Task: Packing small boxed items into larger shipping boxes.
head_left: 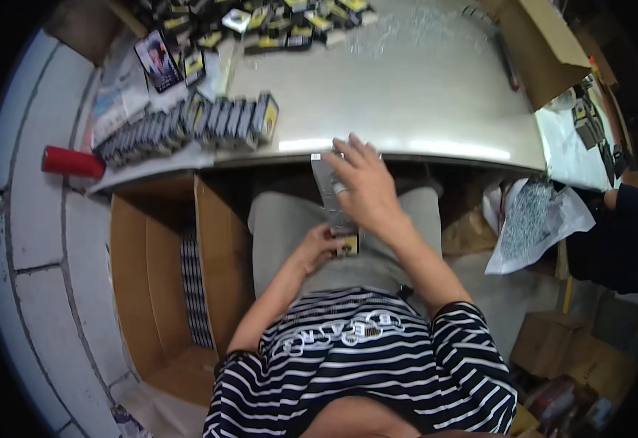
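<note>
Grey stack [325,186]: over your lap [281,226].
Left hand [314,248]: grasping its six-o'clock end.
Right hand [368,191]: touching it; grip unclear.
Apparently done: box row [220,120], ten o'clock.
Apparently remaining: loose boxes [289,25], eleven o'clock.

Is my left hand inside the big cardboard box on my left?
No, the left hand is over the lap, touching a small yellow-and-black box.

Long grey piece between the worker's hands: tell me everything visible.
The grey piece is long, narrow and smooth-looking, with small marks along it. It runs lengthwise over the lap, far end leaning slightly left, by the table edge. A yellow-and-black face shows at its near end, beside the left hand; the right hand partly covers its far half. Material unclear.
</note>
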Demonstrator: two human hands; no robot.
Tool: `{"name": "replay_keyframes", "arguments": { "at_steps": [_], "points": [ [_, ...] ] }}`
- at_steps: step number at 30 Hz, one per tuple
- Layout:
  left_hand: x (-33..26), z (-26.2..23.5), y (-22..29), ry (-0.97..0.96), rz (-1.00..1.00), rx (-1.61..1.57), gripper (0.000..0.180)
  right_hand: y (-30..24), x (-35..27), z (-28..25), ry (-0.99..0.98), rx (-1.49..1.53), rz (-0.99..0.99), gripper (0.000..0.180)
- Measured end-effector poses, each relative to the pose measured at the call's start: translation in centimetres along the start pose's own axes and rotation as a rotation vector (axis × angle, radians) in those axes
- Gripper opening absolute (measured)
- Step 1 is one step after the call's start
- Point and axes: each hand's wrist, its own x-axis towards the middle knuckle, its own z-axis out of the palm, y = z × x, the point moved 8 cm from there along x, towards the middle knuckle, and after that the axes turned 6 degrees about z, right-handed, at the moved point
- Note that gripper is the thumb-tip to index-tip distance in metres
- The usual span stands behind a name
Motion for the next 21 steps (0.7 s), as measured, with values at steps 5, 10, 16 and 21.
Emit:
{"name": "replay_keyframes", "arguments": {
  "at_steps": [5,10,16,21],
  "points": [
    [-0.3,0.4,0.7,-0.131,0.133,-0.060,0.057,2.5,-4.2,-1.6,-0.087,0.347,0.047,0.054],
    [0.7,-0.2,-0.3,-0.077,0.182,-0.054,0.056,3.7,-8.7,4.9,-0.251,0.300,0.097,0.043],
    [-0.3,-0.8,-3.0,-0.037,0.047,0.153,0.043,3.6,-9.5,5.7,-0.435,0.092,0.141,0.037],
    [-2.5,2.0,0.6,-0.003,0.218,0.291,0.023,4.7,-7.3,1.1,-0.381,0.172,0.273,0.037]
  ]
}}
